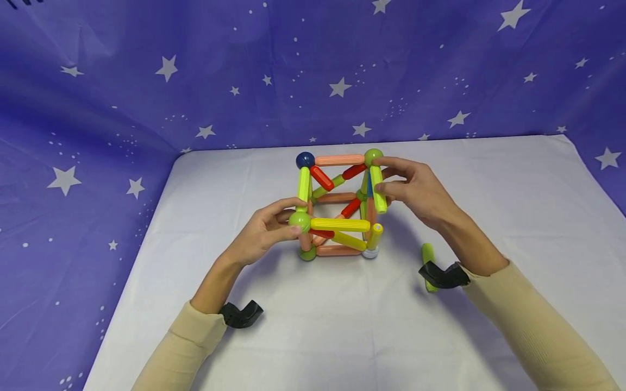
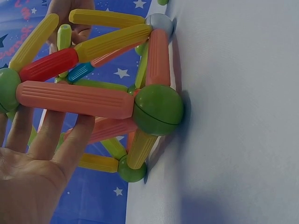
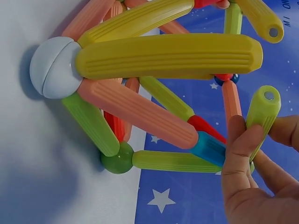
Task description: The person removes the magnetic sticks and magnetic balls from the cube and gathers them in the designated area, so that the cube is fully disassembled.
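Note:
A cube-like frame of magnetic rods and balls (image 1: 338, 251) stands on the white table. My left hand (image 1: 264, 228) holds its upper front-left green ball (image 1: 299, 221), fingers behind and thumb in front. From that ball a yellow rod (image 1: 339, 225) points right, its far end free. An upright yellow rod (image 3: 163, 57) rises from the white ball (image 3: 55, 67) at the lower front right, its top uncapped. With my right hand (image 1: 415, 190) I pinch a lime-green rod (image 1: 378, 190) that reaches forward from the upper back-right green ball (image 1: 374, 157); its near end is bare.
A loose green rod (image 1: 428, 255) lies on the table to the right, partly behind the black wrist mount (image 1: 445, 275). A dark blue ball (image 1: 305, 160) forms the upper back-left corner. Behind the table hangs a blue star-patterned cloth (image 1: 274, 70).

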Tool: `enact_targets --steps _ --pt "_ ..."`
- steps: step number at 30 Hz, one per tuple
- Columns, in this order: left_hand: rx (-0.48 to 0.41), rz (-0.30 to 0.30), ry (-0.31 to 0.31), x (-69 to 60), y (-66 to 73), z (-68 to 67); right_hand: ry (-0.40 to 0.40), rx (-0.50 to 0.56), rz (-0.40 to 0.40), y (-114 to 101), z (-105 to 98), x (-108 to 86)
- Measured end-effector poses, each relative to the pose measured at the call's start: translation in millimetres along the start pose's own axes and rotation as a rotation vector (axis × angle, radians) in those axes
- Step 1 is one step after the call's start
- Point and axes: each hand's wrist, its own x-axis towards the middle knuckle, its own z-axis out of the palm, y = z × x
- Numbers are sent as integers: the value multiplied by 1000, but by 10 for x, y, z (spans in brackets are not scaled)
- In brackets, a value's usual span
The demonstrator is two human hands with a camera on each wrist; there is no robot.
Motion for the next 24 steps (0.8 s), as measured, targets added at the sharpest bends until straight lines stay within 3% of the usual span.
enact_targets --steps 6,24 --pt "-2 4 1 -4 5 -2 -31 -9 10 -2 33 -30" --pt "-12 2 1 4 -4 1 37 -101 8 22 -96 -308"
